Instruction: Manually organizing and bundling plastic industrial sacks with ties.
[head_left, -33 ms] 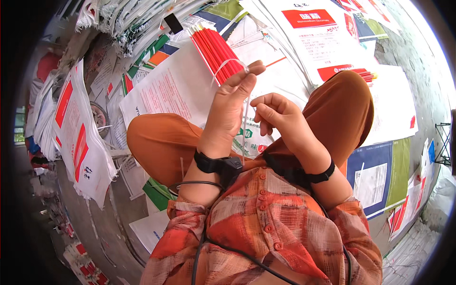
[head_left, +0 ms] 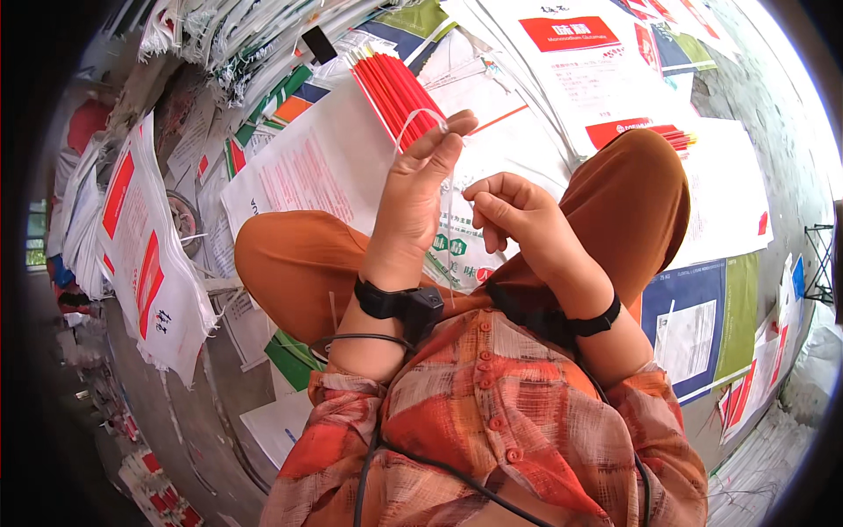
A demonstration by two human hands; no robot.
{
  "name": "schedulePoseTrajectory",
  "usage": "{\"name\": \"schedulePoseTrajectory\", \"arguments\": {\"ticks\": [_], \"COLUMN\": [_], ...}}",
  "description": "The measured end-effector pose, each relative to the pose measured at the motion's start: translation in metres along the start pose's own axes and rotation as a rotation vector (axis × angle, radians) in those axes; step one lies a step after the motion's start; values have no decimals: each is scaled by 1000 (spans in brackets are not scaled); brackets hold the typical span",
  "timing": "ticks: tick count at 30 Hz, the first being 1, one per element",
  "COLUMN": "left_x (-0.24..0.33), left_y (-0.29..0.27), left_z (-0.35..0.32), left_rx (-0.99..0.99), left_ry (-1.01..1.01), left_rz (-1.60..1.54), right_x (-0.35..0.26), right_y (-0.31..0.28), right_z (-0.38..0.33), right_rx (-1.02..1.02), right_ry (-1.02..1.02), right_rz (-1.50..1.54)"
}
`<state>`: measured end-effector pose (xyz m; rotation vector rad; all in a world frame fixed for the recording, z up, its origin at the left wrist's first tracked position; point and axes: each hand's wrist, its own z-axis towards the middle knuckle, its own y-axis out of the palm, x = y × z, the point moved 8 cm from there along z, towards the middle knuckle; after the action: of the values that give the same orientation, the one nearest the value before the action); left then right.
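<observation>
Hands half-closed: left hand (head_left: pixel 416 191) pinches a white strip (head_left: pixel 424 111); right hand (head_left: pixel 523 209) curled, hold indeterminable. Red stick bundle (head_left: pixel 392 93) lies beyond the left — the nearer — long axis slanting away leftward.

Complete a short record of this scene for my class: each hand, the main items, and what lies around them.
Left hand: thumb and fingers pinching a thin white strip
Right hand: fingers curled, apart from the left hand; whether it grips anything is unclear
Red sticks: a bundle with pale tips, beyond the left hand
White strip: looped over the near part of the bundle
Second red bundle: partly hidden by the right knee
Far left: red-and-white bags
Lower right: blue-and-green sheet
</observation>
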<state>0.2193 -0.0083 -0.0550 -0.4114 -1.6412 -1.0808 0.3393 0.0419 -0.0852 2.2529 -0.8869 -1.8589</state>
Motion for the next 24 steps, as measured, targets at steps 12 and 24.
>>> {"name": "schedulePoseTrajectory", "arguments": {"ticks": [12,24], "left_x": [-6,-8], "left_y": [0,12], "left_z": [-3,-9], "left_rx": [14,-135], "left_ry": [-16,-125], "left_rz": [-139,-45], "right_x": [12,-6], "right_y": [10,4], "right_z": [0,-2], "right_rx": [33,69], "right_ry": [44,-140], "right_rz": [-329,-23]}}
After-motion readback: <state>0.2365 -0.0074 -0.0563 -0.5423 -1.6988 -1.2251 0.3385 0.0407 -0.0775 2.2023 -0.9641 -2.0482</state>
